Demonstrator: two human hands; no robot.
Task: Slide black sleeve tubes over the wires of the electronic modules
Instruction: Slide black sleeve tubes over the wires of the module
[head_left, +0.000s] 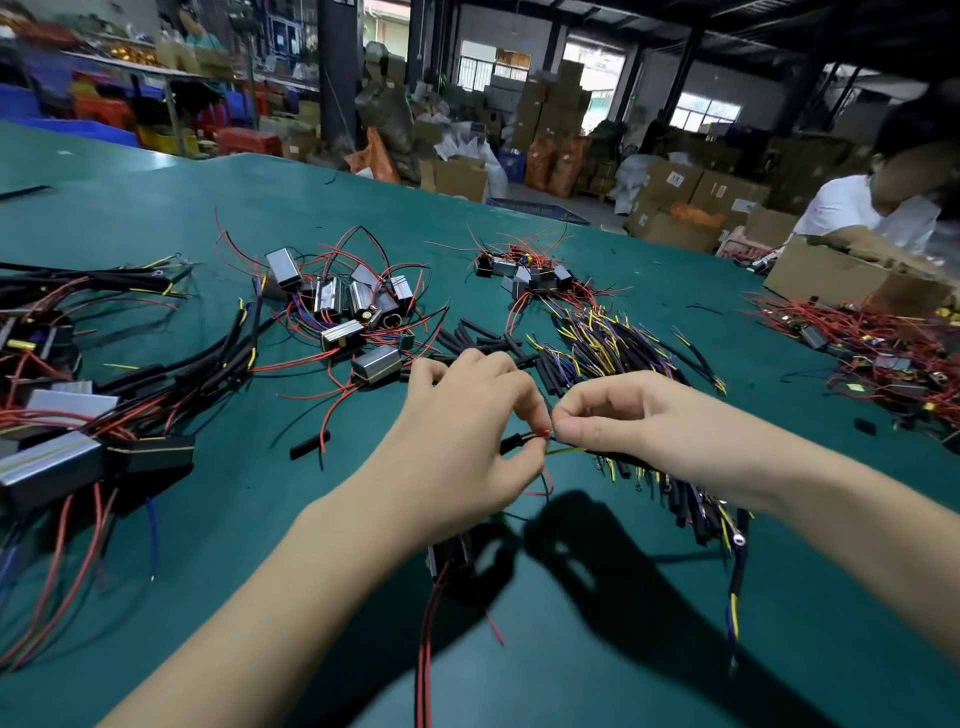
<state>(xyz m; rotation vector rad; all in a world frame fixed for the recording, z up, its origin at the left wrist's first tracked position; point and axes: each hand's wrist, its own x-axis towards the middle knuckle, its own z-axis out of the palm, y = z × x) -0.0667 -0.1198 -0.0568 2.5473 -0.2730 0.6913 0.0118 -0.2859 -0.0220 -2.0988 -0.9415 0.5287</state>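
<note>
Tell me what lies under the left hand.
Under the left hand a dark module with red wires lies on the green table. The hand and its shadow cover most of it.

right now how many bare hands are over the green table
2. The left hand pinches a short black sleeve tube and thin red wire ends near centre; the right hand pinches the thin wires beside it. The seated person's hands at far right are hidden behind a cardboard box.

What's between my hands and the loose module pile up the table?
In the head view, a scatter of loose black sleeve tubes lies on the green mat between the left hand, right hand and the module pile.
</note>
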